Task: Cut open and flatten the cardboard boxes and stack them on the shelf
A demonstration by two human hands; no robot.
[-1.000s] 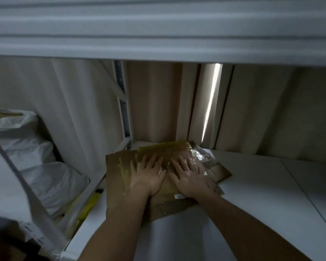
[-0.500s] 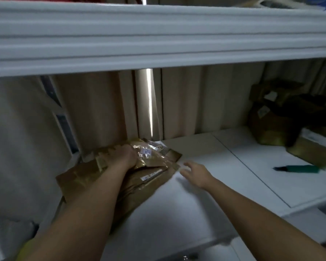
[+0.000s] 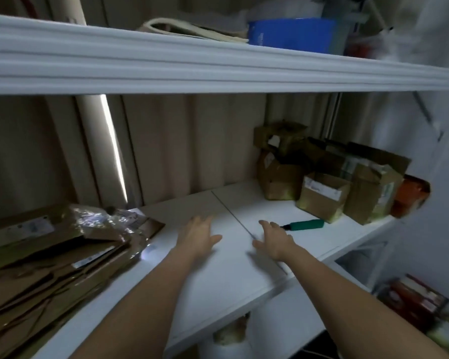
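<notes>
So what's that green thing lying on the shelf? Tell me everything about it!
The green tool looks like a cutter: a long green handle, plastic by its look, with a short dark tip pointing left. It lies flat on the white shelf, just in front of the cardboard boxes. Nothing holds it. The right hand hovers open near its tip, not touching it.

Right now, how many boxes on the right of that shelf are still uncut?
4 that I can separate: tall back box, small front box, larger box right of it, dark one behind. More may be hidden.

flattened cardboard: stacked, shelf left | unopened boxes: upright, right
</notes>
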